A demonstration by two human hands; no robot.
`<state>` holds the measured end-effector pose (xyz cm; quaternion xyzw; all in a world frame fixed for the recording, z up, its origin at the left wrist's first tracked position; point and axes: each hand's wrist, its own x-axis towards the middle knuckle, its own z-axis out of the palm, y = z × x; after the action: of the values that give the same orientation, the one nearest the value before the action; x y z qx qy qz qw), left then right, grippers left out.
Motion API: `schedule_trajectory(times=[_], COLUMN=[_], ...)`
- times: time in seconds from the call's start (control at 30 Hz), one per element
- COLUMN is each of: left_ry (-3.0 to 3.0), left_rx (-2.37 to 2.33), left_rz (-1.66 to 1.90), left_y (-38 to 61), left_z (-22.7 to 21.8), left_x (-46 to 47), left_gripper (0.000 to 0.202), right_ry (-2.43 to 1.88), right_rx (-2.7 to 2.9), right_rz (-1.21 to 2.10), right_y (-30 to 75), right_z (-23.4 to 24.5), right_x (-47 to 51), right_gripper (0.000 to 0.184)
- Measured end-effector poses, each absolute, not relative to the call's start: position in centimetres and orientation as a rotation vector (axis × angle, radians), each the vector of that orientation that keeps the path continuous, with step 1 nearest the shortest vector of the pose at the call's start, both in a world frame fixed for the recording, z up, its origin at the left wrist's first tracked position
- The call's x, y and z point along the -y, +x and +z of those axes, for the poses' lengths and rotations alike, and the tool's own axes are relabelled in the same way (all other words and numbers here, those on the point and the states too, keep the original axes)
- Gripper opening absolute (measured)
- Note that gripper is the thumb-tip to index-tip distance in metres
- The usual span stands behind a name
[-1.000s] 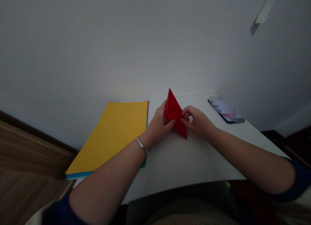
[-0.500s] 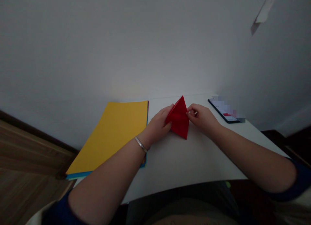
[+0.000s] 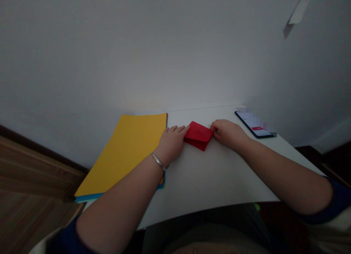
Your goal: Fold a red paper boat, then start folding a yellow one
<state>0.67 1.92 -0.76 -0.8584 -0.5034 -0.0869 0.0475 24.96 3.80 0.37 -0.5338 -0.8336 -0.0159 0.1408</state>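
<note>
A folded red paper (image 3: pixel 197 132) lies low over the white table, its lower edge showing a slightly parted layer. My left hand (image 3: pixel 173 141), with a silver bangle at the wrist, rests flat at the paper's left end. Its fingers are stretched out and the fingertips touch the edge; the thumb is hidden. At the right corner, my right hand (image 3: pixel 225 132) pinches the paper between thumb and curled forefinger.
A stack of coloured sheets with a yellow sheet (image 3: pixel 126 148) on top lies at the left of the white table (image 3: pixel 214 180). A phone (image 3: pixel 255 126) with a lit screen lies at the back right. Behind the table rises a wall (image 3: pixel 175 56).
The red paper was a raised triangle with its point up; now its top is folded down and it lies flatter. My left hand has loosened from its grip and flattened.
</note>
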Motion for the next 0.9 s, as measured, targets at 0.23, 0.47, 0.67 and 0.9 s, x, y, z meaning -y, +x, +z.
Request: schedule_trajectory(times=[0.23,0.47,0.67,0.9], left_ry=[-2.561,-2.495,-2.481,-2.479], left_rx=[1.479,1.5,1.523,1.521], left_rz=[-0.279,-0.197,-0.159,-0.016], left_y=[1.2,1.4,1.3,1.4], left_z=[0.1,0.3,0.4,1.1], left_x=[-1.7,-1.5,-1.4,-0.9], left_gripper=[0.049,0.048,0.049,0.045], right_ry=[-1.492,-1.476,-1.495,-1.387], right_rx=[2.442,2.529,2.583,2.688], right_rz=[-0.1,-0.158,-0.182,-0.227], right_y=[24.5,24.1,24.5,24.6], right_z=[0.9,1.3,0.9,1.1], right_x=[-3.2,-2.7,-3.4,-3.6], right_gripper=[0.015,0.013,0.009,0.015])
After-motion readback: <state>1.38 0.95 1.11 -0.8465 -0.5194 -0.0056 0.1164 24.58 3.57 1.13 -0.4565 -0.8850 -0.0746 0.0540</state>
